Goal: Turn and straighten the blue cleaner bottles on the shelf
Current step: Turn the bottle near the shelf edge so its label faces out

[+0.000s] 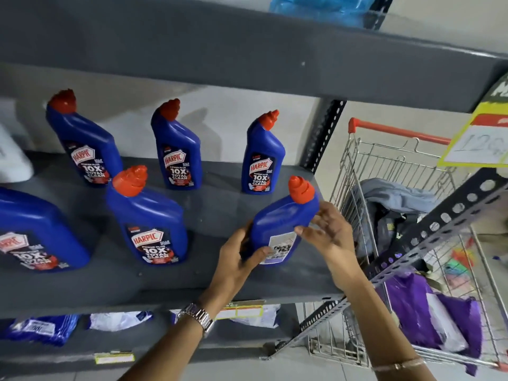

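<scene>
Left hand (239, 259) is wrapped around the lower left side of a tilted bottle (280, 226) | right hand (327, 232) is spread, fingertips on its right side | back label is turned forward | bottle is at shelf (115, 279) front right | five bottles (154, 218) are faced forward | cart (412, 204) is seen at right

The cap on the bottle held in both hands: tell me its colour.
Red-orange cap on the blue bottle, clearest in the head view, the only one.

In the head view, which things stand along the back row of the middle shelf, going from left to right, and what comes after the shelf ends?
White container → first back bottle → second back bottle → third back bottle → perforated shelf post → shopping cart → yellow price sign.
</scene>
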Available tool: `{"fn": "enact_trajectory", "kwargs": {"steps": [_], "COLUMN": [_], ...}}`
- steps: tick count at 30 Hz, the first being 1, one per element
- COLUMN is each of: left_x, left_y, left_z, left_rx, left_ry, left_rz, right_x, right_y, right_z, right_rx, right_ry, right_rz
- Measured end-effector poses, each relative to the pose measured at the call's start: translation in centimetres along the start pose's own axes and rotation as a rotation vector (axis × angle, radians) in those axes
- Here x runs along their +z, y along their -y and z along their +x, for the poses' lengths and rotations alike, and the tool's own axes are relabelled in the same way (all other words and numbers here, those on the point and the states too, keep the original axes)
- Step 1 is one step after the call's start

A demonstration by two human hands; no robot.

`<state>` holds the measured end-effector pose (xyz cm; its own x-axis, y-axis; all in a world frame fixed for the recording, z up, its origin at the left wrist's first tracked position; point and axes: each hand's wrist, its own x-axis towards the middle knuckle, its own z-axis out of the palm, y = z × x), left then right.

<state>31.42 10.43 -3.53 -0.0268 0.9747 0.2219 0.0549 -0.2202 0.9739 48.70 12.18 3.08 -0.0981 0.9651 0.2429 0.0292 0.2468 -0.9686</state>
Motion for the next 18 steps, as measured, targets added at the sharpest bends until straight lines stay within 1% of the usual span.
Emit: {"fn": "enact_trajectory", "kwargs": {"steps": [3, 8, 11, 13, 15, 17, 18], "left_x": [-0.2, -1.5, -2.3, -2.3, -1.0, 1.1, 2.1], "left_y": [-1.0, -5.1, -6.7, -7.1, -6.7, -6.2, -5.9], "left_z": [1.0, 4.0, 4.9, 4.6, 3.3, 1.3, 0.5], "left_rx": [0.004, 0.060, 0.049, 0.052, 0.099, 0.152, 0.165], "left_ry": [0.013, 0.047, 0.078, 0.061, -0.067, -0.299, -0.382], "left_rz": [-0.008, 0.002, 0.021, 0.010, -0.019, 0.001, 0.030], "right_x": [0.2, -0.1, -0.2, 0.2, 0.8, 1.4, 1.8], "right_y": [1.3, 5.6, 7.6, 8.2, 8.4, 8.2, 8.0], "right_z": [1.3, 3.6, 4.5, 4.9, 4.9, 4.7, 4.6], "right_rx": [0.003, -0.109, -0.157, -0.188, -0.204, -0.205, -0.204], "right_ry": [-0.016, 0.018, 0.047, 0.027, -0.025, -0.085, -0.111], "right_rz": [0.037, 0.081, 0.042, -0.033, -0.102, -0.145, -0.163]}}
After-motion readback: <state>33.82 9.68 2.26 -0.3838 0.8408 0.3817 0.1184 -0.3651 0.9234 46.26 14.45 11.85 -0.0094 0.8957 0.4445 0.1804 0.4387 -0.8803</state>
